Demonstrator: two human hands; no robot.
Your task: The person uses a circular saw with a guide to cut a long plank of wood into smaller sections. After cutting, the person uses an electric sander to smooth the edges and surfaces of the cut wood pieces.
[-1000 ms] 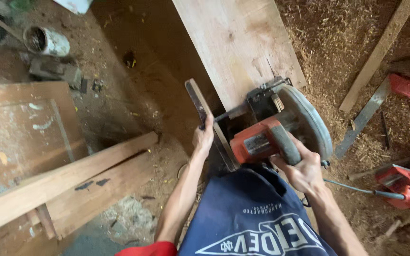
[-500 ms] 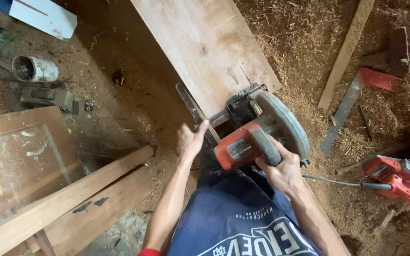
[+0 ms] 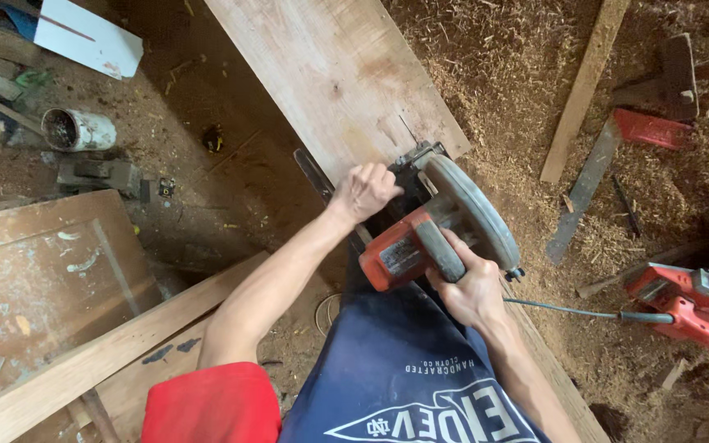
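Right hand (image 3: 471, 289) gripping red circular saw (image 3: 432, 234) on plank (image 3: 330, 74); left hand (image 3: 363, 190) clenched at saw's front; white tin (image 3: 80, 130), red tool (image 3: 691, 305) nearby.

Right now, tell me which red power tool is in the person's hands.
The red circular saw on the wide plank, gripped by the right hand. The other red tool lies untouched on the sawdust at far right.

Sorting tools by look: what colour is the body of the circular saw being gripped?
Orange-red body with a grey blade guard, clearest in the head view.
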